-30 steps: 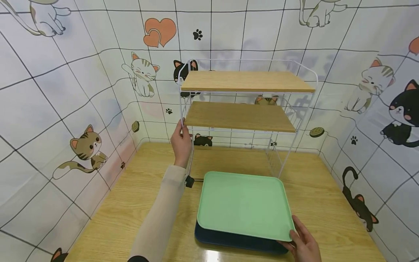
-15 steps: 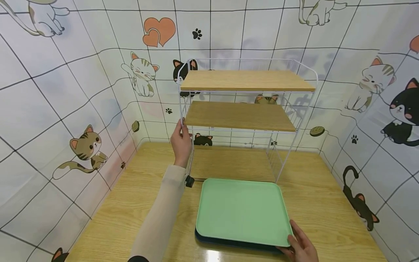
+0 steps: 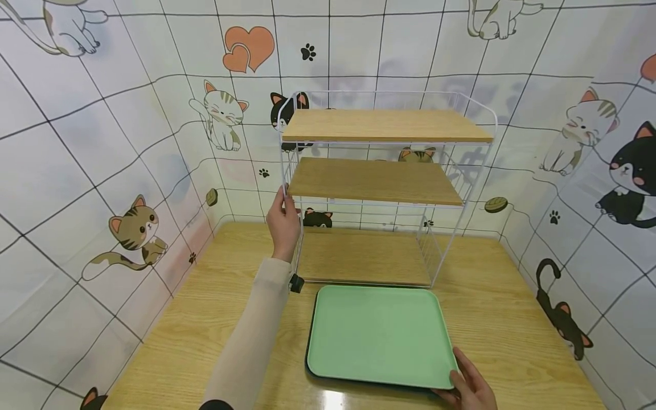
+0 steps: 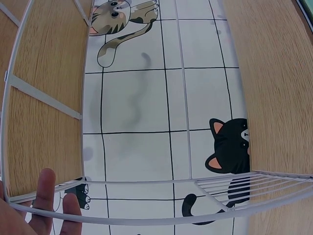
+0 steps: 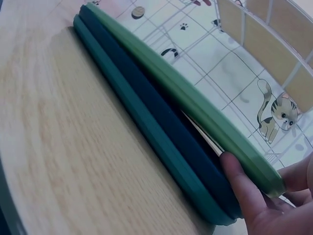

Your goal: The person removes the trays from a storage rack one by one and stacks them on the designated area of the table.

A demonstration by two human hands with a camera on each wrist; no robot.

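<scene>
A white wire rack with three wooden shelves [image 3: 376, 181] stands on the table against the wall. My left hand [image 3: 283, 228] holds its left upright by the middle shelf; in the left wrist view, its fingers [image 4: 45, 200] lie by the wire. In front of the rack, a light green tray [image 3: 381, 336] tops a stack. My right hand [image 3: 471, 384] pinches that tray's near right corner. Below it, in the right wrist view, are a dark blue tray [image 5: 166, 112] and a teal tray [image 5: 145, 117]. A gap shows between the light green and blue trays near my fingers.
The wood-grain table [image 3: 205, 319] extends on both sides of the stack. Behind it hangs a white gridded wall covering [image 3: 353, 45] with cartoon cats. The rack's bottom shelf [image 3: 364, 256] sits just behind the trays' far edge.
The light green tray has come down and toward me, now covering most of the dark tray beneath. My right hand has lowered slightly with it. My left hand stays on the rack.
</scene>
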